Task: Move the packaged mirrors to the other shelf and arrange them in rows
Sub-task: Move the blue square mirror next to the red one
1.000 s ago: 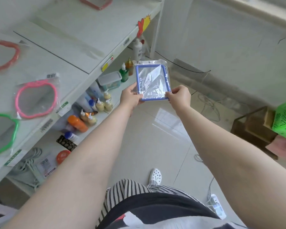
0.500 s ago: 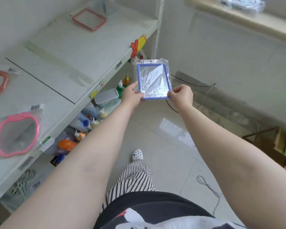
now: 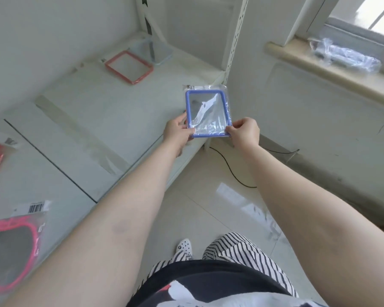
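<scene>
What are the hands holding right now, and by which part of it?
Both hands hold the packaged blue-framed mirror by its near bottom corners: the left hand pinches the left corner, the right hand the right corner.

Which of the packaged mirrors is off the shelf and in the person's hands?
The blue-framed rectangular mirror, pinched at its near corners by the left hand and right hand; the other mirrors lie on the shelf.

Bare arms, striped trousers, spotted shoe
</scene>
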Available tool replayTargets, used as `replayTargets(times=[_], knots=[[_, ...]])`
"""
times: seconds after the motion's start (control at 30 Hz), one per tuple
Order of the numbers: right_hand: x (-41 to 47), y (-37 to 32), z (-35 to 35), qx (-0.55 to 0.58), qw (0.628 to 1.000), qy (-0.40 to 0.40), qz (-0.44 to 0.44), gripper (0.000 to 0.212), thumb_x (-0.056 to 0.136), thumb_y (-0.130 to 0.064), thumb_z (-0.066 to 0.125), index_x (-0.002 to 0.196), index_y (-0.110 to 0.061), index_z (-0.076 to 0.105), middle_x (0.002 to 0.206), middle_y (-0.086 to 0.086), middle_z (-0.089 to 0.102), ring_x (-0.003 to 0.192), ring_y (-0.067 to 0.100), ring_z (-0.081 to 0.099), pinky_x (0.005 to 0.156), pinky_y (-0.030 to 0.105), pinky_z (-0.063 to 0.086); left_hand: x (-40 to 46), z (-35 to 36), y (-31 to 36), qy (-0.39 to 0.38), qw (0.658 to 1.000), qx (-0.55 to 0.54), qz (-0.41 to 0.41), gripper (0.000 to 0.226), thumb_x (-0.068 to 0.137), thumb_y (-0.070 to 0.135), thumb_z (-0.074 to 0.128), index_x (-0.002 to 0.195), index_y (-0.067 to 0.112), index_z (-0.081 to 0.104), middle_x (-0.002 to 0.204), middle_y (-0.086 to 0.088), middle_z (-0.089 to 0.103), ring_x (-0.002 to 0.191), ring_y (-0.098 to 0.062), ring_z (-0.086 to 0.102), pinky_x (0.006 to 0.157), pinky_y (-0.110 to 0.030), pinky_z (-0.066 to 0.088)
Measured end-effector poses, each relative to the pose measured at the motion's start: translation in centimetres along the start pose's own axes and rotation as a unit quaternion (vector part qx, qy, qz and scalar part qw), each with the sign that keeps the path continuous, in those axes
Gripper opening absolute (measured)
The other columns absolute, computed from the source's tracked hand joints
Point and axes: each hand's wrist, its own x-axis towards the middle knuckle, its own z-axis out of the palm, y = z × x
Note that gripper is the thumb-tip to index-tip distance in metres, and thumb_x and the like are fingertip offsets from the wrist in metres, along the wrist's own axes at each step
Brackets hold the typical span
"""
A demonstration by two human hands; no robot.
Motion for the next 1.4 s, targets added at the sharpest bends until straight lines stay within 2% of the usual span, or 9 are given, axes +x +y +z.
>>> replayTargets(times=[0.1, 0.17, 0.27, 0.4, 0.57, 0.83, 0.97, 1.17, 1.4], knots=[[3.0, -2.3, 1.4, -0.004, 0.999, -0.025, -0.02, 0.007, 0.081, -0.015, 0.066, 0.079, -0.011, 0.061, 0.077, 0.003, 0.062, 0.07, 0.023, 0.055, 0.062, 0.029, 0.044, 3.3, -0.8, 0.4, 0.029, 0.999, -0.011, -0.005, 0.067, 0.084, -0.006, 0.061, 0.144, 0.021, 0.043, 0.107, 0.0, 0.068, 0.088, -0.018, 0.068, 0.083, -0.032, 0.06], [5.1, -4.0, 2.6, -0.008, 0.998, -0.048, -0.036, 0.011, 0.082, -0.016, 0.066, 0.075, -0.014, 0.058, 0.079, 0.004, 0.064, 0.072, 0.024, 0.059, 0.063, 0.03, 0.046, 5.2, -1.5, 1.0, 0.053, 0.998, -0.011, -0.009, 0.068, 0.085, -0.006, 0.061, 0.144, 0.022, 0.043, 0.106, 0.0, 0.068, 0.093, -0.019, 0.068, 0.089, -0.036, 0.058], [8.3, -6.7, 4.9, -0.01, 0.994, -0.081, -0.071, 0.009, 0.078, -0.015, 0.066, 0.071, -0.013, 0.061, 0.079, 0.014, 0.07, 0.074, 0.029, 0.065, 0.069, 0.034, 0.052, 7.7, -2.7, 2.3, 0.104, 0.994, -0.025, -0.008, 0.067, 0.085, -0.007, 0.061, 0.144, 0.018, 0.041, 0.106, -0.003, 0.066, 0.086, -0.016, 0.065, 0.084, -0.03, 0.057], [12.4, -11.1, 7.6, -0.026, 0.979, -0.155, -0.131, 0.027, 0.077, -0.009, 0.064, 0.054, -0.017, 0.051, 0.064, 0.015, 0.056, 0.061, 0.021, 0.05, 0.06, 0.029, 0.041, 10.8, -4.1, 3.7, 0.196, 0.979, -0.048, -0.009, 0.067, 0.085, -0.01, 0.059, 0.145, 0.013, 0.04, 0.103, -0.009, 0.063, 0.078, -0.016, 0.058, 0.081, -0.029, 0.055], [15.6, -15.0, 10.7, -0.071, 0.94, -0.259, -0.211, 0.005, 0.078, -0.005, 0.063, 0.074, -0.008, 0.062, 0.067, 0.011, 0.057, 0.056, 0.024, 0.052, 0.053, 0.03, 0.042, 12.4, -4.2, 2.5, 0.324, 0.941, -0.084, -0.051, 0.064, 0.084, -0.008, 0.061, 0.142, 0.012, 0.044, 0.096, -0.01, 0.062, 0.074, -0.022, 0.06, 0.092, -0.039, 0.054], [14.0, -15.5, 17.7, -0.114, 0.88, -0.383, -0.257, 0.007, 0.081, -0.013, 0.068, 0.081, -0.013, 0.061, 0.081, 0.011, 0.069, 0.073, 0.029, 0.066, 0.071, 0.037, 0.055, 10.5, -7.4, -1.9, 0.465, 0.864, -0.158, -0.109, 0.057, 0.079, -0.01, 0.065, 0.133, 0.004, 0.054, 0.114, -0.023, 0.066, 0.061, -0.011, 0.058, 0.059, -0.015, 0.056], [13.1, -15.6, 20.4, -0.129, 0.861, -0.422, -0.252, 0.012, 0.082, -0.011, 0.067, 0.078, -0.015, 0.056, 0.083, 0.011, 0.068, 0.075, 0.031, 0.068, 0.071, 0.039, 0.056, 10.3, -9.1, -3.1, 0.515, 0.839, -0.122, -0.126, 0.053, 0.075, -0.004, 0.07, 0.126, 0.008, 0.061, 0.11, -0.02, 0.07, 0.075, -0.026, 0.068, 0.091, -0.039, 0.056], [13.3, -16.9, 23.1, -0.139, 0.852, -0.441, -0.245, 0.009, 0.084, -0.007, 0.064, 0.087, -0.012, 0.057, 0.086, 0.01, 0.064, 0.071, 0.03, 0.066, 0.054, 0.027, 0.048, 12.0, -12.2, -2.1, 0.517, 0.847, -0.007, -0.127, 0.047, 0.08, 0.003, 0.069, 0.125, 0.01, 0.062, 0.107, -0.015, 0.071, 0.099, -0.03, 0.068, 0.09, -0.031, 0.051], [14.2, -19.8, 26.0, -0.226, 0.833, -0.419, -0.281, 0.023, 0.087, -0.008, 0.054, 0.106, -0.006, 0.067, 0.107, 0.012, 0.067, 0.086, 0.029, 0.063, 0.082, 0.036, 0.054, 15.1, -14.2, -2.5, 0.516, 0.823, 0.196, -0.13, 0.034, 0.087, 0.013, 0.062, 0.12, 0.007, 0.06, 0.111, -0.015, 0.055, 0.098, -0.03, 0.056, 0.089, -0.03, 0.043]])
